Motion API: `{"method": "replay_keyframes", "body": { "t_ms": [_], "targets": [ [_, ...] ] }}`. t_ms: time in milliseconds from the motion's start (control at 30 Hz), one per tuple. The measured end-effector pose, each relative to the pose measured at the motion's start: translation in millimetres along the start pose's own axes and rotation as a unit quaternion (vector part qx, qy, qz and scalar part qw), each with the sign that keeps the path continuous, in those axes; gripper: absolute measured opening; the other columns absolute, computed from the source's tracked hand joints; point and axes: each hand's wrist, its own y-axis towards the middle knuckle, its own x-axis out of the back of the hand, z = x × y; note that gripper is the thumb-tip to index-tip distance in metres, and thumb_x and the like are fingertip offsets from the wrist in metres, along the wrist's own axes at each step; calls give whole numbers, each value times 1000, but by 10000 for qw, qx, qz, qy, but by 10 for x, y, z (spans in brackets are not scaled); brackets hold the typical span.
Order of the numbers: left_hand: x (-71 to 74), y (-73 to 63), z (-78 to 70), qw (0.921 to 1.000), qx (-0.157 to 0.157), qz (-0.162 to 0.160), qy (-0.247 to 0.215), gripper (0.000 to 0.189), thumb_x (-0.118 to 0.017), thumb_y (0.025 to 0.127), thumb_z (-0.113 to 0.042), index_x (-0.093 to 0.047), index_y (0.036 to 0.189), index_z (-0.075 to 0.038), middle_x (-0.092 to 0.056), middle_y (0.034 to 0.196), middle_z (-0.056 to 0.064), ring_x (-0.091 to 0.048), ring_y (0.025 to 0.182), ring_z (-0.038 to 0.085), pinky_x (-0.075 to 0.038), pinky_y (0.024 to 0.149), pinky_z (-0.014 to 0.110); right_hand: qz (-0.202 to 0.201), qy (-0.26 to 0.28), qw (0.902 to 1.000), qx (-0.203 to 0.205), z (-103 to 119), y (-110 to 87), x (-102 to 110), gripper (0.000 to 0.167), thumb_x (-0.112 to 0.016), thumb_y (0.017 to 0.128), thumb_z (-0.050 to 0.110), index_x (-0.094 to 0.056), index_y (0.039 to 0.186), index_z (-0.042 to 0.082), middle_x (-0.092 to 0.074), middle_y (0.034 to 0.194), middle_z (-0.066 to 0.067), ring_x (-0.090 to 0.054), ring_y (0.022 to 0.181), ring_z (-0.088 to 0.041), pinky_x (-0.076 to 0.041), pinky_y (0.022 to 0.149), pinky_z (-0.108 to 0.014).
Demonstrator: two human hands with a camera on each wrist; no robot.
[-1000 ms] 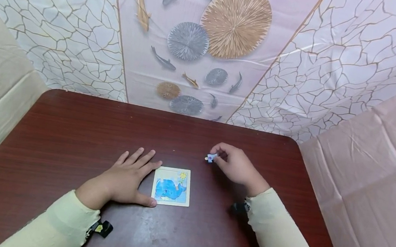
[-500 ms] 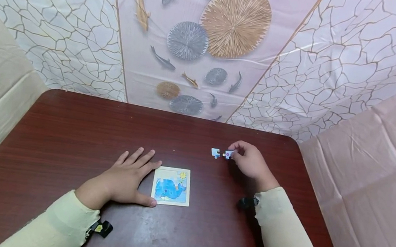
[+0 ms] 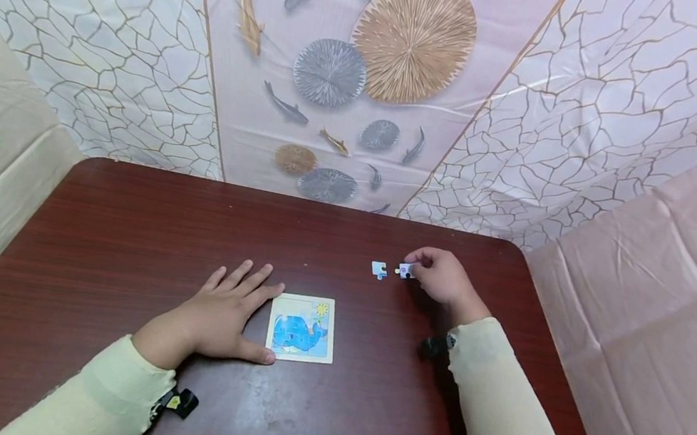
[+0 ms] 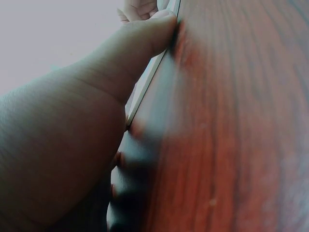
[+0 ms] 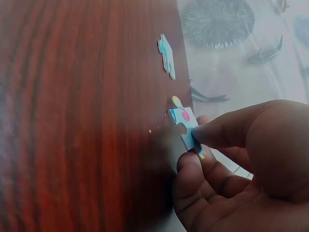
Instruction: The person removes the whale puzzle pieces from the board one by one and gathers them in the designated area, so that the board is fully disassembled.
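Note:
A small square jigsaw puzzle (image 3: 301, 328) in a pale frame, with a blue whale and a yellow sun on it, lies at the middle of the table. My left hand (image 3: 214, 320) is spread flat beside it, thumb and index fingertip at the frame's left corners. Farther back, my right hand (image 3: 444, 282) pinches a puzzle piece (image 5: 183, 121) with a pink swirl between thumb and fingers, close over the tabletop. Just left of it, a second puzzle piece (image 3: 379, 270), pale blue, lies apart on the table.
The dark red wooden table (image 3: 148, 223) has rounded back corners. A patterned cloth (image 3: 333, 72) with fish and round leaves hangs behind it, and pale cloth (image 3: 653, 317) closes off the right side. Dark wrist straps (image 3: 179, 401) sit at both cuffs.
My right hand has moved right and back, bringing the swirl piece with it. The pale blue piece has come into view on the table. My left hand has stayed put.

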Motion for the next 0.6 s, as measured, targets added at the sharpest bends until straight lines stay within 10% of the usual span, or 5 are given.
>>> {"method": "replay_keyframes", "body": {
  "t_ms": [600],
  "targets": [
    [-11,1,18,10000,-39,-18,-5,119,-76,84,-89,-36,178,-28,-16,191,10,-10,176,47,-11,135,79,46,-822,9965,171,52,88,-29,21,-66,108,15,-83,120,11,-82,118,-11,-66,101,-29,-53,94,-44]
  ]
}}
